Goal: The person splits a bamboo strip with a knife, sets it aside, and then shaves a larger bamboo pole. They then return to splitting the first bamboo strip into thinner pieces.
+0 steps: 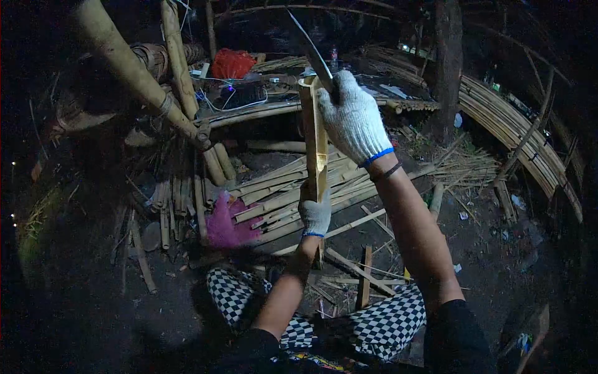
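Note:
An upright split bamboo piece (315,134) stands in front of me. My left hand (316,213), in a white knit glove, grips its lower part. My right hand (353,118), also gloved, holds a long knife (311,51) whose blade rests on the top end of the bamboo. The knife handle is hidden inside the glove. My legs in checkered trousers (386,321) show below.
Split bamboo strips (283,193) lie piled on the dirt ground behind the hands, beside a pink cloth (225,225). Thick bamboo poles (134,71) lean at upper left. A red bag (233,63) and cables sit on a bamboo platform. Curved bamboo slats (517,134) stack at right.

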